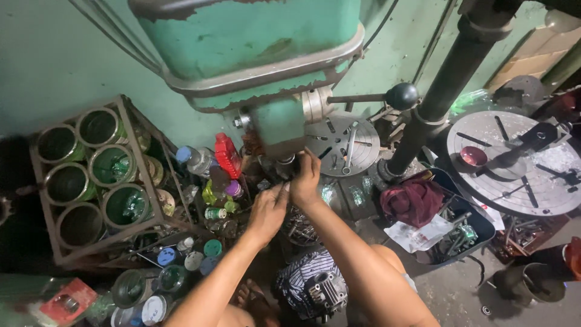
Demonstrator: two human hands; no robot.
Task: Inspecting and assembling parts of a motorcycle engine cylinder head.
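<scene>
two hands [266,212] [305,178] under green drill press [278,124], fingers pinching its chuck [284,162]

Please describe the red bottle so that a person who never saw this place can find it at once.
Start at the big green drill machine at the top. Just below its left side, beside the left hand, stands the red bottle. It is the only bright red container among the green and blue-capped ones.
</scene>
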